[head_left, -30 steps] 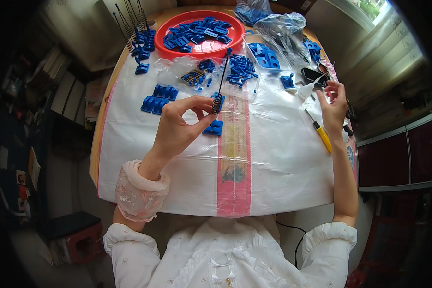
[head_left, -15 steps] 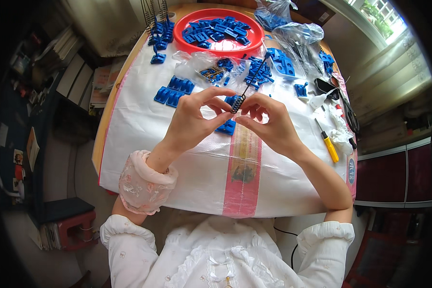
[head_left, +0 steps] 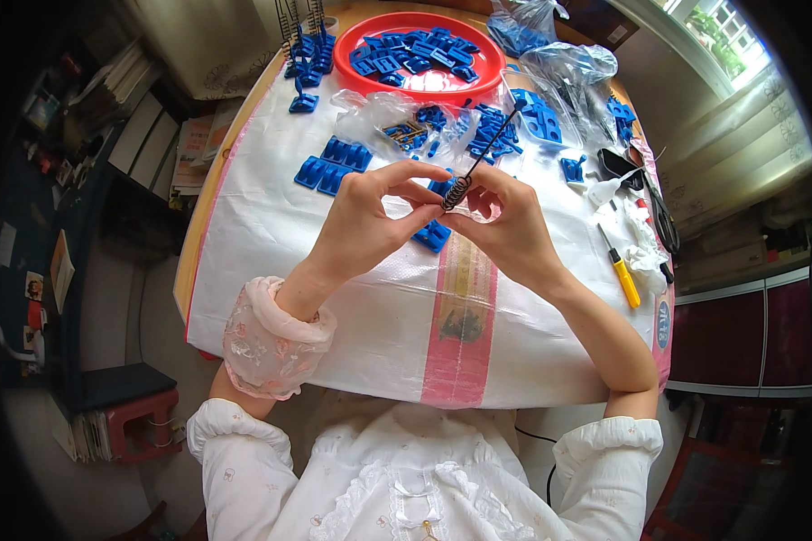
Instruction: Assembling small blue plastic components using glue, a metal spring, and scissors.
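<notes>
My left hand (head_left: 370, 216) and my right hand (head_left: 512, 224) meet over the middle of the table, both with thumb and fingers pinched. Between their fingertips is a black coil spring (head_left: 457, 191), tilted, with a long thin dark rod (head_left: 492, 144) rising from it toward the upper right. A small blue knob-like end (head_left: 520, 105) tops the rod. Beneath the fingers, on the white sheet, lies a blue plastic piece (head_left: 433, 236), partly covered by my hands. Left of them sit several blue curved plastic pieces (head_left: 334, 165) in rows.
A red round tray (head_left: 343, 68) full of blue parts stands at the back. Blue bases with upright springs (head_left: 305, 63) are at the far left. Plastic bags (head_left: 568, 68), a clear box with blue parts (head_left: 541, 117), a yellow-handled screwdriver (head_left: 624, 279) and scissors (head_left: 663, 221) lie rightward.
The right hand's fingertips have closed in on the spring, nearer to the left hand's. The whole view has shifted slightly.
</notes>
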Tool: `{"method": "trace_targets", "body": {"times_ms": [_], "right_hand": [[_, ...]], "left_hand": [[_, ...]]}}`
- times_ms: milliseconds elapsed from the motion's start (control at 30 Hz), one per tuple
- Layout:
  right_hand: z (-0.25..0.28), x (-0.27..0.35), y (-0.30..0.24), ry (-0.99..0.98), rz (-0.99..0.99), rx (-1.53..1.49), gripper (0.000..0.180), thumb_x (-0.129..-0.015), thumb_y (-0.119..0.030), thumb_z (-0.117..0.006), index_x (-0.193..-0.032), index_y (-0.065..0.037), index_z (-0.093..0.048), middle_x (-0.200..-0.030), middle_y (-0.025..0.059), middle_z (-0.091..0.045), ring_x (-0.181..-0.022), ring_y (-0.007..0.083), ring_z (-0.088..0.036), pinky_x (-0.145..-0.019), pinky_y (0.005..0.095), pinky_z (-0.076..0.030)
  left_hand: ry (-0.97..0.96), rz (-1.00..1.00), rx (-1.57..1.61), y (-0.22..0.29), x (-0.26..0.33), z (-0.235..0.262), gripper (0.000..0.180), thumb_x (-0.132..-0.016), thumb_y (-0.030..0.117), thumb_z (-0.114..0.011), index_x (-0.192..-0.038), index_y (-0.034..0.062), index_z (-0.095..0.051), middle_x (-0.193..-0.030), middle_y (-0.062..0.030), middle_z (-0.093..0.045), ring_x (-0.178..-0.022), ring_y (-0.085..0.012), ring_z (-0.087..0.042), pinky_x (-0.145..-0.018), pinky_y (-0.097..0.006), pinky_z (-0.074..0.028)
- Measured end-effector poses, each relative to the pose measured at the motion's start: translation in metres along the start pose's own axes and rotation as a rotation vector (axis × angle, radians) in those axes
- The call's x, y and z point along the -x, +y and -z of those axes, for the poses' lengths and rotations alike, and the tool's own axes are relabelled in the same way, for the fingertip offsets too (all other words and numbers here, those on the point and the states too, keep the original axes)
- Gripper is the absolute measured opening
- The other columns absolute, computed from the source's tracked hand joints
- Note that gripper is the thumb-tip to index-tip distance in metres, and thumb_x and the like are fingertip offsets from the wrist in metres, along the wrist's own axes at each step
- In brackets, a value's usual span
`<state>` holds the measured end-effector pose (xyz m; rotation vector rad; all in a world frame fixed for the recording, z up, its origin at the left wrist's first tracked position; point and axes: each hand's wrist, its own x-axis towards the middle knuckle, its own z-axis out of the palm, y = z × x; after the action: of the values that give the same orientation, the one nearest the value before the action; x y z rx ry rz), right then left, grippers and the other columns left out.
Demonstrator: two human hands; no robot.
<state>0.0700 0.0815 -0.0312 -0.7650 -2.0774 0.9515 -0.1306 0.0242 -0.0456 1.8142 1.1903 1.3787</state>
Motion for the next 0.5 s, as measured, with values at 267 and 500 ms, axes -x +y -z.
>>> {"method": "trace_targets", "body": {"times_ms": [267,500], "right_hand": [[-0.002,-0.002,0.002,0.021,-0.032,-0.023,0.02,-0.077,-0.004,-0.086,-0.088,-0.002,-0.07,-0.084,0.0025,-0.065,-0.071,0.0114,-0.055,-0.065,0.0282,-0.046],[0.001,-0.006,0.003,0.017,-0.018,0.023,0.02,-0.076,-0.003,-0.087,-0.086,-0.002,-0.07,-0.082,0.0015,-0.062,-0.071,0.0106,-0.053,-0.065,0.0278,-0.044]], "left_hand": [[-0.058,0.137,0.118,-0.004,0.0,0.005,0.051,-0.09,0.002,-0.072,-0.139,0.0076,-0.061,-0.107,-0.0118,-0.079,-0.114,-0.0221,-0.071,-0.102,-0.035,-0.052],[-0.071,0.317,0.458,-0.008,-0.001,0.01,0.07,-0.084,-0.003,-0.056,-0.152,0.0002,-0.039,-0.112,-0.0197,-0.077,-0.118,-0.0234,-0.07,-0.109,-0.036,-0.045]]}}
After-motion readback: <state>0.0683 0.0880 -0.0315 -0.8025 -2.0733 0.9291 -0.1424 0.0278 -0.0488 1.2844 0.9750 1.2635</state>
